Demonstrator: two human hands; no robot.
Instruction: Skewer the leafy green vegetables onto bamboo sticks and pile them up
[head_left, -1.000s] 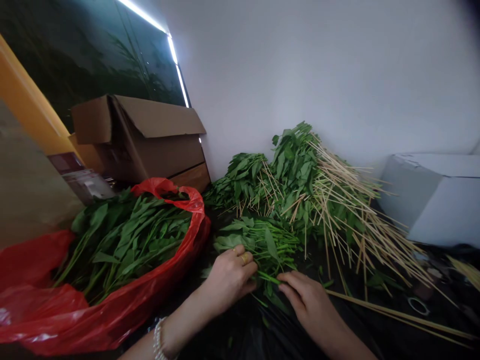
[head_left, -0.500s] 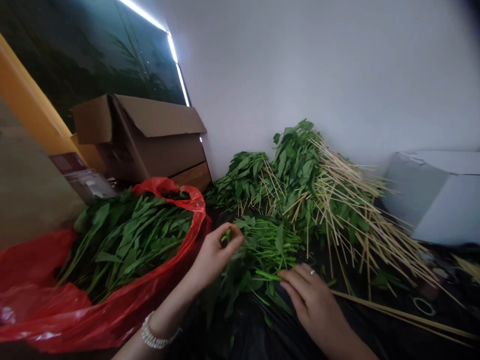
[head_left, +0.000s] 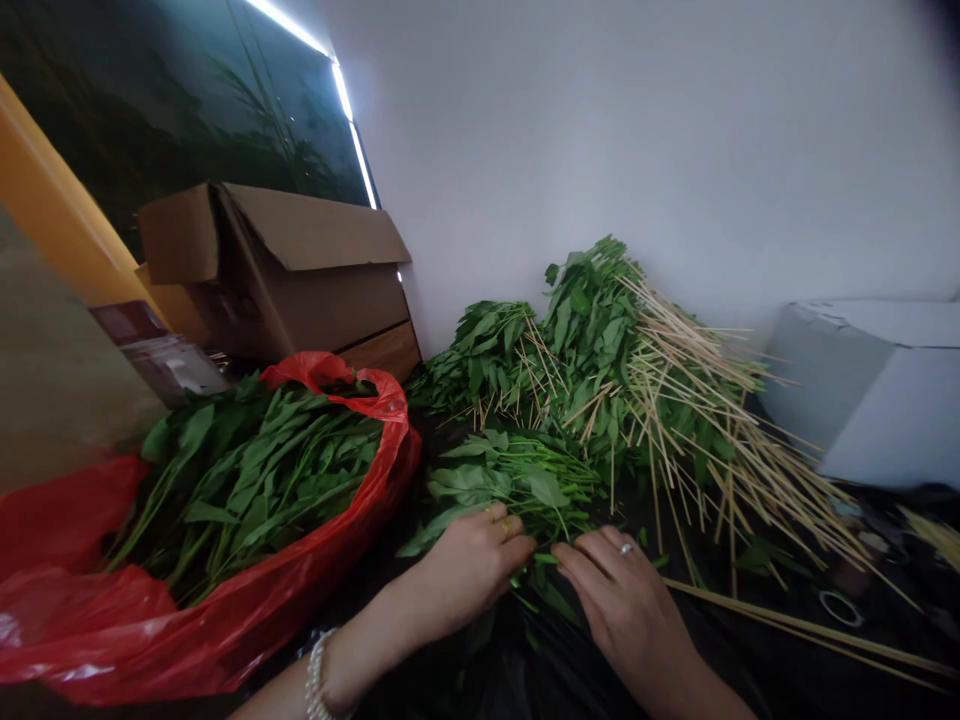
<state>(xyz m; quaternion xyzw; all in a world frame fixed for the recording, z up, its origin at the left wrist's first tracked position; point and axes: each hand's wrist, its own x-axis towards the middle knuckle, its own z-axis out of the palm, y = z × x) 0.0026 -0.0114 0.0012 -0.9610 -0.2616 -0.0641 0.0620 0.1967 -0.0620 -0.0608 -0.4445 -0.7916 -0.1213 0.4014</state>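
My left hand (head_left: 476,560), fingers closed, pinches a leafy green stem (head_left: 547,560) just in front of a loose pile of cut greens (head_left: 510,470). The same stem runs to my right hand (head_left: 619,575), whose fingertips are pressed together on its other end. Only a narrow gap parts the two hands. Beyond the pile lean bunches of greens (head_left: 592,320) with many thin wooden skewers (head_left: 705,390) sticking out to the right. At the left, an open red plastic bag (head_left: 401,450) is full of long-stemmed leafy greens (head_left: 262,490).
Behind the bag stands an open cardboard box (head_left: 322,300). A white box (head_left: 862,390) is at the right by the wall. Loose skewers (head_left: 795,625) and a ring-shaped object (head_left: 841,608) lie on black plastic (head_left: 517,670).
My left hand has come down and right, from above the pile to the stem beside my right hand. My right hand has stayed nearly in place.
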